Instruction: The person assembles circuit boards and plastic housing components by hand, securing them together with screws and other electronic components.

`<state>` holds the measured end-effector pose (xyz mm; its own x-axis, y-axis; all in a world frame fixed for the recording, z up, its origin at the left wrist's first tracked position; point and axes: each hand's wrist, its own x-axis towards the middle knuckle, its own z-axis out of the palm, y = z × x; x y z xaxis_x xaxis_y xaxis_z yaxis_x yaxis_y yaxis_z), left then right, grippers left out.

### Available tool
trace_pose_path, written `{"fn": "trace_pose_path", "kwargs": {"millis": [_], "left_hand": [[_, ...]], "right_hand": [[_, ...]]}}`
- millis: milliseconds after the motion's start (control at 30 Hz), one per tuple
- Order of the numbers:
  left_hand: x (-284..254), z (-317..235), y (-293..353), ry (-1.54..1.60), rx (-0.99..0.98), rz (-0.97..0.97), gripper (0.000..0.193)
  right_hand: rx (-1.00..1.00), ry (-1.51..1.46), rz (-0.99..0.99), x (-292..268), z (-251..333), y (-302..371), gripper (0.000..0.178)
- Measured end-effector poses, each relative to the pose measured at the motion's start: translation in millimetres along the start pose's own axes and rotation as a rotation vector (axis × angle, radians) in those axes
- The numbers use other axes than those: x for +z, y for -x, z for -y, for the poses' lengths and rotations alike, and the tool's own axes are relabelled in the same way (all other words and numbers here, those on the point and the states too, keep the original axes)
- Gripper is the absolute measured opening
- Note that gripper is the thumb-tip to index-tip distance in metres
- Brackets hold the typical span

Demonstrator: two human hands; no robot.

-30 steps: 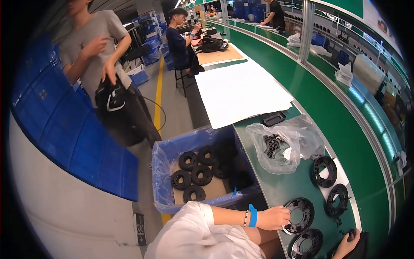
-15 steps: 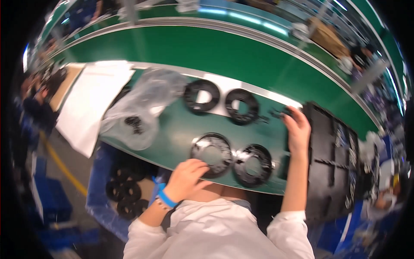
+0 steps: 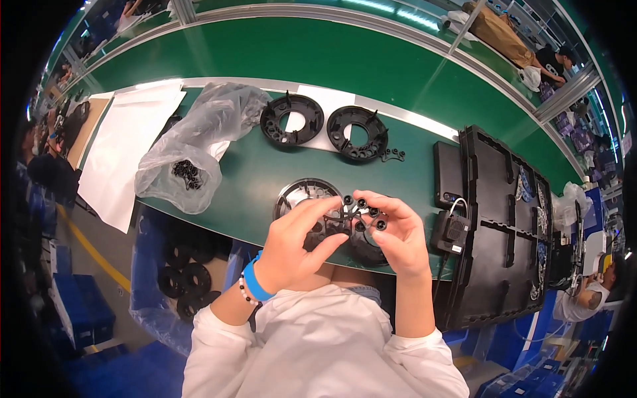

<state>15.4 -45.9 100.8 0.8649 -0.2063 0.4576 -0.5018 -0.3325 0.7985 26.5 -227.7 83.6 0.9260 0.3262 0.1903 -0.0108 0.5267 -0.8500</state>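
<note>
Over the front of the table, both my hands meet around small black branched parts with round cup-like ends (image 3: 361,203); whether it is one piece or two, I cannot tell. My left hand (image 3: 295,242) pinches the left side between thumb and fingers. My right hand (image 3: 406,242) grips the cups on the right side with thumb and fingertips. Beneath the hands lie two black ring-shaped housings, the left one (image 3: 286,204) and the right one (image 3: 363,251), both partly hidden. Behind them sit another black ring housing (image 3: 271,125) and its neighbour (image 3: 338,136). A similar small black cupped part (image 3: 393,156) lies beside the latter.
A clear plastic bag (image 3: 206,129) holding small black parts (image 3: 188,174) lies left, beside white sheets (image 3: 126,152). At right are a black box (image 3: 448,172), a power adapter (image 3: 452,231) and a large black tray (image 3: 488,265). A blue bin (image 3: 147,285) with black rings stands below left.
My right hand has come from the table's right side to the middle, bringing a small black part. My left hand has risen from the front edge to meet it. The view has shifted slightly.
</note>
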Motion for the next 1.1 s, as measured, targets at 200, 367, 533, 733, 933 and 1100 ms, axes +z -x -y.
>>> {"fn": "trace_pose_path", "kwargs": {"millis": [200,367,533,733,933,1100], "left_hand": [[10,11,7,0.036,-0.051,-0.026,0.022],[19,11,5,0.076,-0.078,-0.074,0.02],[22,16,5,0.063,-0.167,-0.059,0.024],[26,11,3,0.014,-0.071,-0.073,0.019],[30,11,7,0.14,-0.11,-0.132,0.018],[26,10,8,0.156,-0.114,-0.191,0.015]], "right_hand": [[-0.068,0.119,0.008,-4,-10,3,0.04],[-0.051,0.043,0.008,-3,-15,6,0.039],[-0.056,0.06,0.02,-2,-19,7,0.04],[-0.073,0.063,0.031,-3,-23,7,0.04],[-0.121,0.096,-0.007,0,-27,9,0.04],[0.034,-0.168,-0.172,1,-31,9,0.033]]}}
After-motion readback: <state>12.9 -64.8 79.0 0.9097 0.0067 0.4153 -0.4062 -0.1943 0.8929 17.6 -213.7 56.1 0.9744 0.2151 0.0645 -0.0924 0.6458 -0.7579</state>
